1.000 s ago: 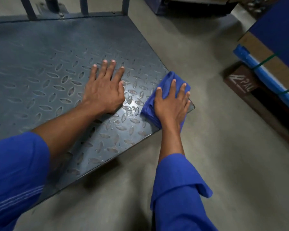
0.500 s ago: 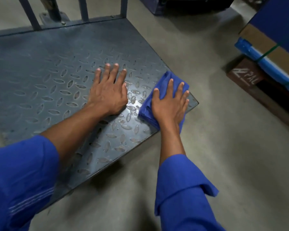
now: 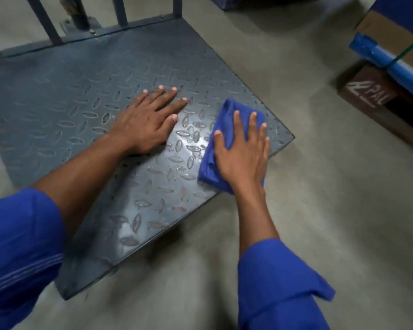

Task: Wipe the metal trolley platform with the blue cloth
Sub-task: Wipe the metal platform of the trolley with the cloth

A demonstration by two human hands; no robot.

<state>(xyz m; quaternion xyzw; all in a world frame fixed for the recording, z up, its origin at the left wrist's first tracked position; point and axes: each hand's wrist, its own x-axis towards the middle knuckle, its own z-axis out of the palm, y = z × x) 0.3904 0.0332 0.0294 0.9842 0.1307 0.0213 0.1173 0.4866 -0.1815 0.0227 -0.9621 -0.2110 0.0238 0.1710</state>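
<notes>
The grey metal trolley platform [image 3: 76, 96] with a raised oval tread pattern fills the left and middle of the head view. A folded blue cloth [image 3: 227, 117] lies on its near right corner. My right hand [image 3: 243, 153] presses flat on the cloth, fingers spread, covering most of it. Flat on the bare metal to the left of the cloth rests my left hand [image 3: 148, 122], fingers apart and holding nothing. Both arms wear blue sleeves.
The trolley's upright handle bars [image 3: 119, 10] rise at the far edge. A concrete floor [image 3: 320, 210] surrounds the platform. At the right stands a strapped cardboard box [image 3: 391, 41] with blue edging on a wooden pallet [image 3: 367, 96].
My right hand and the cloth have slid slightly back along the platform's right edge towards the near corner. The left hand stays planted. The camera has tilted, showing more floor.
</notes>
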